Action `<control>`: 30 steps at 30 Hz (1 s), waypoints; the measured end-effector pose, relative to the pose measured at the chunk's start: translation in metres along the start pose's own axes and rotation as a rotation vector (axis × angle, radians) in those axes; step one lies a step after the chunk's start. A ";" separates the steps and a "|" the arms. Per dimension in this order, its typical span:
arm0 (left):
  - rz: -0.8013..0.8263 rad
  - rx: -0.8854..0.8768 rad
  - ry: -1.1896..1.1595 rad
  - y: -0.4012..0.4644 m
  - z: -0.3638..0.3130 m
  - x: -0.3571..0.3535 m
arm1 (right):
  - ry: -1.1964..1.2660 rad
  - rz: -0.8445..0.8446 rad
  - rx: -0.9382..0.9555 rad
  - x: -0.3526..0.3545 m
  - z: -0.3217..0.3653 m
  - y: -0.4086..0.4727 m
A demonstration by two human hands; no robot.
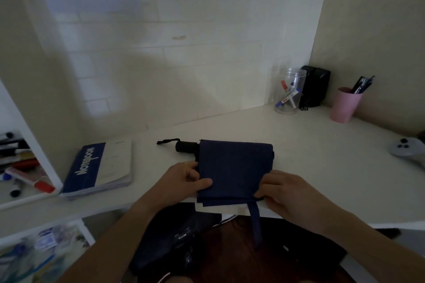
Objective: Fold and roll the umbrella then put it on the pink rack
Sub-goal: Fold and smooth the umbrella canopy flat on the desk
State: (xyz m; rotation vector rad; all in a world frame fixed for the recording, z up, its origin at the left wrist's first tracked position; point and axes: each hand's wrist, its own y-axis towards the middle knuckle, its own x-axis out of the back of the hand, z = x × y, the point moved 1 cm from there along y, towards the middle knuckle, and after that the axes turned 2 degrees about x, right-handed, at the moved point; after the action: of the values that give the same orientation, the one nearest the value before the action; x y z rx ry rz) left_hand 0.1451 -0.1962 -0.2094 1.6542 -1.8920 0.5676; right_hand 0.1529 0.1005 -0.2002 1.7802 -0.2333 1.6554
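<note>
The navy umbrella (pixel 234 167) is laid flat on the white desk (pixel 310 156) near its front edge, its canopy folded into a rectangle, the black handle (pixel 186 146) pointed toward 9 o'clock and the closing strap (pixel 254 220) hung over the edge toward 6 o'clock. The left hand (pixel 184 181) is closed on the fabric's left edge, thumb on top. The right hand (pixel 285 190) is pinched shut on the lower right corner. A notebook (pixel 96 167) is seen at 9 o'clock, a pink cup (pixel 343 105) at 2 o'clock.
</note>
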 end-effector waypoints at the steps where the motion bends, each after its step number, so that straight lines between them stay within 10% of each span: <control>1: -0.016 0.008 0.064 -0.002 0.001 0.000 | -0.019 0.032 0.004 0.000 0.001 0.001; 9: -0.056 -0.015 0.218 -0.007 -0.002 -0.004 | 0.087 -0.146 -0.128 0.019 0.012 0.053; 15: -0.045 0.001 0.325 -0.011 0.000 0.007 | -0.069 0.335 -0.158 -0.039 -0.008 0.035; 19: -0.391 -0.256 0.292 0.000 -0.033 0.002 | -0.022 0.370 -0.155 -0.042 -0.009 0.036; 23: -0.069 -0.475 0.702 0.016 -0.037 -0.042 | 0.019 0.400 -0.174 -0.037 -0.008 0.037; 30: 0.140 -0.275 0.801 -0.004 0.006 -0.027 | 0.044 0.439 -0.198 -0.026 -0.008 0.023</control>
State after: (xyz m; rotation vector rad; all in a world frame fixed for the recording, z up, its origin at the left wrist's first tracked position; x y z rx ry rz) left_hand 0.1506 -0.1807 -0.2319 0.9135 -1.4009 0.8286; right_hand 0.1290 0.0794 -0.2168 1.6164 -0.7869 1.8901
